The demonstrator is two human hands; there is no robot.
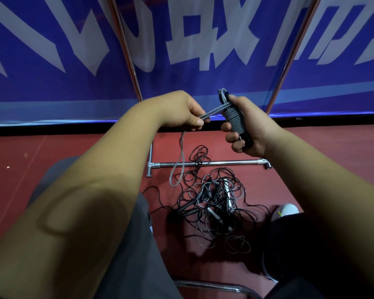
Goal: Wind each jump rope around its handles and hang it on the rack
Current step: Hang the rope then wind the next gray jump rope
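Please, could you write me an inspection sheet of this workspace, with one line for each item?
Surface: red floor; the ropes and the rack are on it.
Job's things: grey jump rope, mostly wound round its black handles, a loose loop hanging down; tangled pile of ropes on the floor; rack behind the pile.
Clutter: nothing seen.
Grips: left grip pinches the rope's doubled free strand; right grip holds the wound handles.
Cables: nothing seen besides the ropes.
Surroundings: blue banner with white characters behind the rack; pale shoe at right.
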